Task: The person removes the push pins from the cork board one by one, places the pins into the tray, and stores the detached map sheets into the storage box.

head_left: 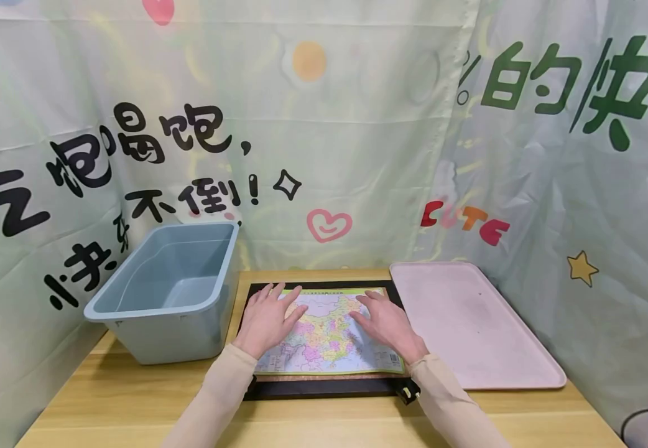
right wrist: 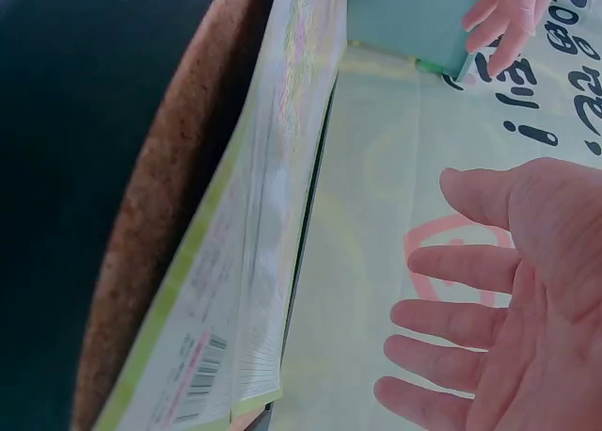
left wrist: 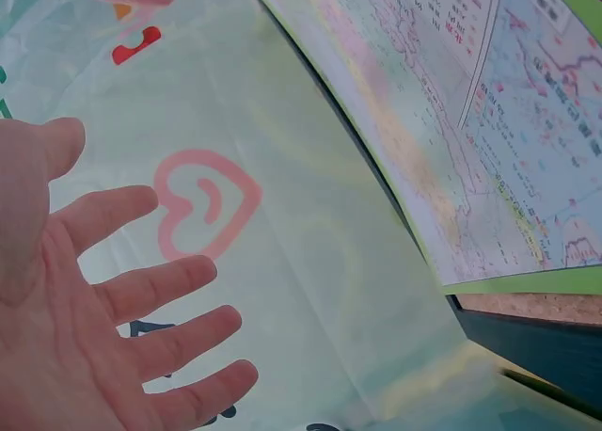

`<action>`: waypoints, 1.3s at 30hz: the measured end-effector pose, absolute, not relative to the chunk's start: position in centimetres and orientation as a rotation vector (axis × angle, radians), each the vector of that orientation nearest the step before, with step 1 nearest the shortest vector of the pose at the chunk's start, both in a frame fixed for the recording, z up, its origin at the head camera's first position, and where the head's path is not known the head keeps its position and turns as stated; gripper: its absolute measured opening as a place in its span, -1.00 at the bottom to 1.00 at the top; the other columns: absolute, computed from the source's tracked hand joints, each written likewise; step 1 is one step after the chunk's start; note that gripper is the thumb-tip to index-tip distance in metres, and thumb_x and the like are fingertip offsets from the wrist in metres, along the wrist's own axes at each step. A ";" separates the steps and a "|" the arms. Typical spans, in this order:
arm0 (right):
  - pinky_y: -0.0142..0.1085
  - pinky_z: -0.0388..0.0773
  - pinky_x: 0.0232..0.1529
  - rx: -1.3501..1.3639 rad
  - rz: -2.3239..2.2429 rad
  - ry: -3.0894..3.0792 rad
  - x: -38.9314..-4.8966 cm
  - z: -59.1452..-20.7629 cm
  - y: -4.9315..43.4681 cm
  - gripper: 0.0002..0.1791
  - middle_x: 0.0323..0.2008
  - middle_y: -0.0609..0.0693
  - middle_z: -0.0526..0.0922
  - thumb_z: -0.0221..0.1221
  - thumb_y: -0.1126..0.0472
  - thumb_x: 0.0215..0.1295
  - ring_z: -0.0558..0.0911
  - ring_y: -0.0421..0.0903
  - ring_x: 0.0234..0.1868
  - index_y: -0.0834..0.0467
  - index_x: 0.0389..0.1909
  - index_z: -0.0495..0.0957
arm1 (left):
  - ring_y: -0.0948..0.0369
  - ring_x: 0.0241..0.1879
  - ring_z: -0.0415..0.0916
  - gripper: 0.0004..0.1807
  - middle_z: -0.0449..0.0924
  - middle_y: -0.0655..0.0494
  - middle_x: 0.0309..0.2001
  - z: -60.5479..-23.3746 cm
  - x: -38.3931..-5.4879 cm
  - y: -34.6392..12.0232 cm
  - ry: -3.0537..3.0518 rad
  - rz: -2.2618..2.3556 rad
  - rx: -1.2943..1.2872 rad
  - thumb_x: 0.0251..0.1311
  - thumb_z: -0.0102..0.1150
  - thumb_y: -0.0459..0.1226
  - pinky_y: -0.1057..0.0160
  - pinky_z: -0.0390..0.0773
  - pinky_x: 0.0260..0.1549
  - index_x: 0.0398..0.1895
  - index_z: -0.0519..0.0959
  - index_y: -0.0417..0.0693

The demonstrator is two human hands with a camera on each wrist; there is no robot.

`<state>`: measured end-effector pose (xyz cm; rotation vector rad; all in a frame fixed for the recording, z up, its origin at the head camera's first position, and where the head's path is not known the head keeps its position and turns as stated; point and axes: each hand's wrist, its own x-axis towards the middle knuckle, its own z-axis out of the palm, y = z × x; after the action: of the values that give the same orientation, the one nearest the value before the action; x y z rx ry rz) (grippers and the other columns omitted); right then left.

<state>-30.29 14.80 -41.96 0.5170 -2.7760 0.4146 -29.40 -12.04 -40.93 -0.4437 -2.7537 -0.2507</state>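
Note:
A colourful printed map (head_left: 324, 330) with a green border lies on a brown cork layer (head_left: 329, 377) over a black board (head_left: 324, 389). My left hand (head_left: 268, 317) is over the map's left side, fingers spread and palm down. Over its right side is my right hand (head_left: 385, 322), also with fingers apart. Both wrist views show the left palm (left wrist: 85, 318) and the right palm (right wrist: 536, 309) bare, with nothing held. The map's surface (right wrist: 282, 196) and the cork's edge (right wrist: 150, 205) appear beside the right hand.
A blue-grey plastic tub (head_left: 162, 317) stands left of the board on the wooden table (head_left: 150, 404). To the right lies a pale pink tray (head_left: 469, 323). A small black object (head_left: 408, 392) sits by the board's front right corner. Printed curtains (head_left: 324, 143) hang behind.

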 end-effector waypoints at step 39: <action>-0.30 0.59 -0.32 0.582 0.718 -2.704 -31.8 -42.5 13.4 -0.86 -0.37 -0.13 0.73 0.20 0.13 0.36 0.67 -0.24 -0.36 0.02 -0.28 0.72 | 0.22 -0.54 0.53 -0.47 0.70 0.05 -0.30 -42.3 -29.0 -13.3 -2.739 -0.245 -0.575 0.34 0.09 0.12 0.26 0.42 -0.64 0.25 0.54 0.09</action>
<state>-31.79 13.44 -42.50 0.5820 -2.7040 0.7181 -28.98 -13.27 -42.26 -0.5745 -2.7392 -0.2446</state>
